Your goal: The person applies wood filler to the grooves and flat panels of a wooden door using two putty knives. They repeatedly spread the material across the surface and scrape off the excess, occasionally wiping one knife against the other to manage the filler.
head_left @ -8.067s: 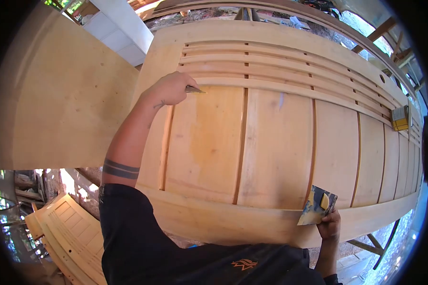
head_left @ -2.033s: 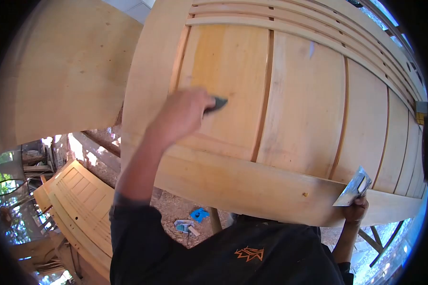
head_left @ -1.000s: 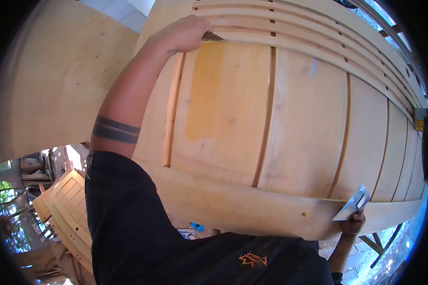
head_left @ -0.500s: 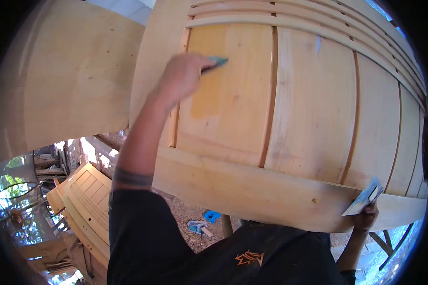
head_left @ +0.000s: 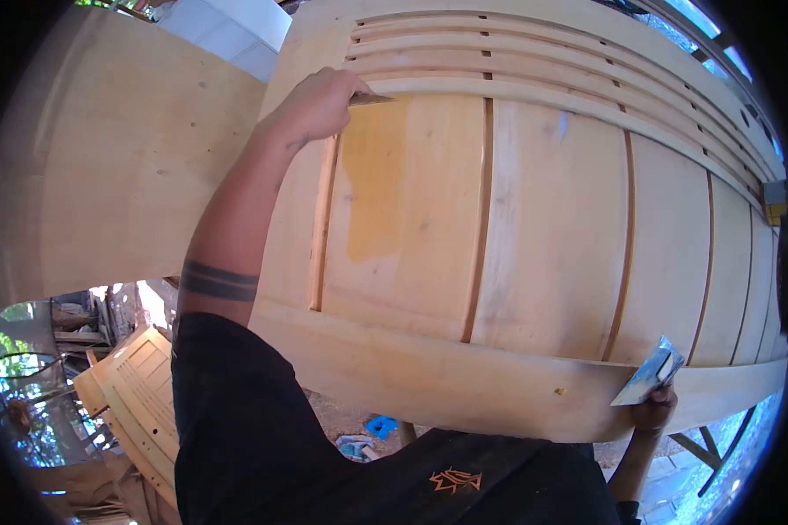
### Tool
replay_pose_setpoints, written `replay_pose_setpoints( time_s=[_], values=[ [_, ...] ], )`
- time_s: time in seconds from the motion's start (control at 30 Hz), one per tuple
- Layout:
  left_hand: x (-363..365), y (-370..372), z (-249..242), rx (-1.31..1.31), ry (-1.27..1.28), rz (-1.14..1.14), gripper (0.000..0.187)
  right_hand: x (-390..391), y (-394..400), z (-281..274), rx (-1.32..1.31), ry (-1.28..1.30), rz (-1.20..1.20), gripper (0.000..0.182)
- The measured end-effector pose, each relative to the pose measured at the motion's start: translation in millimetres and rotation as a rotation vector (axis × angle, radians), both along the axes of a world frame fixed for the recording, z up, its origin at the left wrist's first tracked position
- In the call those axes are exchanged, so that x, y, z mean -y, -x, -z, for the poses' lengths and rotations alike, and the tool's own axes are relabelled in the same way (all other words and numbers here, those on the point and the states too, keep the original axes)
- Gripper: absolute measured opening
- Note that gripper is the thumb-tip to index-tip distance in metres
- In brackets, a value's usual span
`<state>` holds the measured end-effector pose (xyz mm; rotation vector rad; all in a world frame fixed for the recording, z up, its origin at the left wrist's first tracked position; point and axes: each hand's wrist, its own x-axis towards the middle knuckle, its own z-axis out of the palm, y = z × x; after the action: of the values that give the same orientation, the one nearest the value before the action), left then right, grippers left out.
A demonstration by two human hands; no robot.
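Observation:
My left hand [head_left: 322, 98] is closed on a thin flat scraper [head_left: 375, 100] at the upper left corner of a recessed panel [head_left: 429, 219] in a large pale wooden piece. Below the scraper, a darker yellow, wet-looking patch [head_left: 372, 192] runs down the panel's left part. At the near edge of the wood, on the right, my right hand [head_left: 658, 408] grips a flat blue and white plate [head_left: 646, 378] with a small dark and white item on it.
Slats [head_left: 534, 66] run along the far side of the wooden piece. A plain board [head_left: 140, 149] stands at the left. Lower left is another panelled wooden piece [head_left: 140, 394]. On the ground lie a blue scrap [head_left: 382, 427] and a crumpled wrapper [head_left: 354, 448].
My left hand has moved with the scraper to the panel's top left corner. The view has shifted, so the panels appear lower. My right hand still holds the plate.

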<state>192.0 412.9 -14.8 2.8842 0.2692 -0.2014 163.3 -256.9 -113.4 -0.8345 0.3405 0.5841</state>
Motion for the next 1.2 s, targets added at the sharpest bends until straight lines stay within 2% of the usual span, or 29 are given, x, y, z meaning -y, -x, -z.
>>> replay_pose_setpoints(
  time_s=[0.1, 0.23, 0.43, 0.63, 0.73, 0.83, 0.93, 1.2],
  values=[
    [-7, -15, 5, -0.029, -0.015, 0.032, 0.034, -1, -1, 4, 0.026, 0.025, -0.013, 0.061],
    [-24, -27, 23, 0.064, -0.077, 0.104, 0.032, -9, -1, -7, 0.005, -0.006, -0.05, 0.067],
    [-21, -34, 17, -0.014, -0.097, 0.072, 0.029, 1, -1, -1, 0.008, 0.035, -0.011, 0.069],
    [-22, -34, 17, 0.11, -0.155, 0.153, 0.03, 2, -1, -2, 0.049, -0.002, -0.07, 0.068],
    [-20, -38, 15, -0.05, -0.043, 0.063, 0.032, 19, -2, 9, 0.05, 0.015, -0.075, 0.067],
    [-28, -32, 28, -0.081, 0.005, 0.114, 0.034, 16, -4, 6, 0.054, 0.031, -0.093, 0.064],
    [0, -1, 16, -0.107, -0.05, 0.135, 0.034, 7, -2, 1, 0.048, -0.004, -0.083, 0.06],
    [63, 97, 14, -0.071, 0.033, 0.026, 0.037, 22, -5, 14, 0.005, -0.037, -0.085, 0.066]
  ],
)
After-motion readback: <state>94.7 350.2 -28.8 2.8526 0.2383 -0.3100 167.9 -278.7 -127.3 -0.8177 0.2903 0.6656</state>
